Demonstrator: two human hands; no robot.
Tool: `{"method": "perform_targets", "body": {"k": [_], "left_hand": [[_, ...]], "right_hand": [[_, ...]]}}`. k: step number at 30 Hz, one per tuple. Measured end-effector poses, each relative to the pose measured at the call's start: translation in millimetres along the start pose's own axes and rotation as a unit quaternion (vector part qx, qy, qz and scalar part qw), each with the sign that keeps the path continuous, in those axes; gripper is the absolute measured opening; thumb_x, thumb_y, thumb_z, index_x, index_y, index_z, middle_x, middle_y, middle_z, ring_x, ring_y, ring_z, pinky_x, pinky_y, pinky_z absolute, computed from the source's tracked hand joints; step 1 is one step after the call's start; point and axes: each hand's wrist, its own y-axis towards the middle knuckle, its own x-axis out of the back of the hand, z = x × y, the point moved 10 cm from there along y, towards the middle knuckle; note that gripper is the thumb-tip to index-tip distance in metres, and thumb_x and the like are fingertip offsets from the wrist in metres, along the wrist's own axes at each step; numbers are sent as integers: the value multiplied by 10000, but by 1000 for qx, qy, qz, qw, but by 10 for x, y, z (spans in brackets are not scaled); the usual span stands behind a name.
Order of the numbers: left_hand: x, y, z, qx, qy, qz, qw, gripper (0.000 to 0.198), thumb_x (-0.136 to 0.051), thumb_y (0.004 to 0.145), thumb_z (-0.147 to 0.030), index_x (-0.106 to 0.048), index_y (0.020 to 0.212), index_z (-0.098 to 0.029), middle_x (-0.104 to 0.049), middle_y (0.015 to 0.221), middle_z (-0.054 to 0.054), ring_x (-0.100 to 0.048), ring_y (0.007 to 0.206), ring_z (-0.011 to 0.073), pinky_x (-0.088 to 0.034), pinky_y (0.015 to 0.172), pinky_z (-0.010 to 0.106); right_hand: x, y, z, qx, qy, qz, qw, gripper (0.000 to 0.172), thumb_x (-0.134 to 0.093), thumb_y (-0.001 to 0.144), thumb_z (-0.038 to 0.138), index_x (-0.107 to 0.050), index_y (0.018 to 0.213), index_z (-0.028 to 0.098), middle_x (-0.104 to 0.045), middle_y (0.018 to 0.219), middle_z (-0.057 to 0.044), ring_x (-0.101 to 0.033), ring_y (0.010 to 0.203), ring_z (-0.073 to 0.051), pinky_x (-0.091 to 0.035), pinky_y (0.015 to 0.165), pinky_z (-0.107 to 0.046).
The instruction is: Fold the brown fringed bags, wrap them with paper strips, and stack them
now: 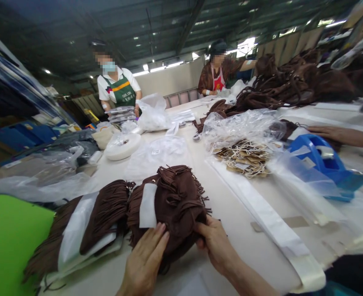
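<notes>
A dark brown fringed bag (181, 193) lies on the table in front of me, with a white strip (148, 207) across part of it. My left hand (146, 257) rests flat against the bag's near side, fingers stretched out beside the strip's lower end. At the bag's right edge, the thumb and fingers of my right hand (214, 240) are closed on it. Just left of it sits another brown fringed bag (104, 218), wrapped with a wide white band (76, 230) and lying over white sheets.
A green panel (12, 242) is at the left. Tags with strings (246, 158), a blue tape dispenser (320, 160) and a long white strip (261, 213) lie rightward. A white roll (122, 146) sits behind. Two people stand across; another person's hand (338, 133) reaches in from the right.
</notes>
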Motion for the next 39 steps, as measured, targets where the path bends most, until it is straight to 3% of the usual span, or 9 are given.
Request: {"method": "perform_targets", "body": {"k": [3, 11, 14, 17, 20, 26, 31, 35, 39], "left_hand": [[-55, -77, -135, -60, 37, -5, 997, 470, -297, 806, 27, -502, 1218, -74, -602, 1167, 168, -467, 1203, 253, -407, 983, 399], [-122, -12, -185, -29, 81, 42, 995, 338, -505, 813, -146, -526, 1123, -12, -598, 1139, 227, -450, 1208, 311, -420, 967, 448], [-48, 35, -185, -64, 94, 9, 993, 302, -411, 820, -83, -555, 1074, -11, -636, 1072, 206, -483, 1183, 280, -435, 954, 410], [-11, 50, -163, -86, 93, -15, 992, 326, -344, 810, -41, -575, 1039, -15, -655, 1030, 197, -503, 1163, 268, -467, 916, 381], [-44, 36, -146, -86, 100, -17, 991, 344, -332, 803, -32, -583, 1037, -38, -664, 1027, 183, -509, 1159, 258, -477, 910, 372], [-130, -42, -154, -80, 144, -28, 986, 380, -330, 783, -6, -591, 1050, -78, -669, 1040, 158, -553, 1109, 241, -495, 882, 334], [-131, -94, -89, -22, 170, -49, 984, 322, -363, 833, -44, -596, 1045, -107, -685, 1008, 133, -609, 1019, 199, -488, 885, 294], [-157, -102, -104, -13, 193, -55, 980, 304, -379, 841, -54, -607, 1026, -134, -696, 989, 102, -633, 965, 186, -471, 912, 295], [-162, -124, -119, -16, 203, -93, 975, 280, -389, 848, -64, -610, 998, -150, -704, 962, 85, -640, 941, 171, -452, 936, 297]], "right_hand": [[23, 19, -45, -28, 13, -3, 1000, 170, -583, 550, 254, -459, 647, 191, -378, 445, 98, -270, 359, -26, -118, 356, -168], [-83, -29, -11, -48, 18, 17, 999, 232, -609, 564, 320, -436, 658, 196, -373, 444, 107, -271, 353, -20, -111, 354, -158], [-94, -15, 33, -27, -17, 30, 999, 229, -589, 623, 368, -444, 678, 200, -372, 423, 106, -279, 337, -36, -149, 339, -168], [19, 38, 264, 79, -154, -4, 985, 199, -544, 691, 379, -484, 747, 198, -472, 481, 68, -389, 373, -85, -286, 364, -208], [129, 37, 602, 225, -243, -68, 941, 149, -560, 675, 265, -504, 799, 205, -574, 671, 20, -523, 594, -137, -417, 557, -245], [82, 15, 772, 362, -229, -72, 901, 153, -490, 627, 131, -523, 750, 215, -524, 702, 12, -486, 680, -152, -395, 622, -253], [127, -73, 689, 404, -214, -101, 884, 191, -475, 589, 168, -321, 494, 228, -353, 571, 35, -349, 571, -137, -294, 526, -249], [239, -76, 690, 351, -193, -68, 913, 138, -512, 573, 168, -385, 561, 221, -384, 572, 49, -370, 556, -120, -314, 513, -229], [340, 105, 526, 114, -66, -22, 991, 187, -546, 647, 347, -498, 737, 190, -534, 685, 12, -497, 615, -130, -392, 568, -240]]}}
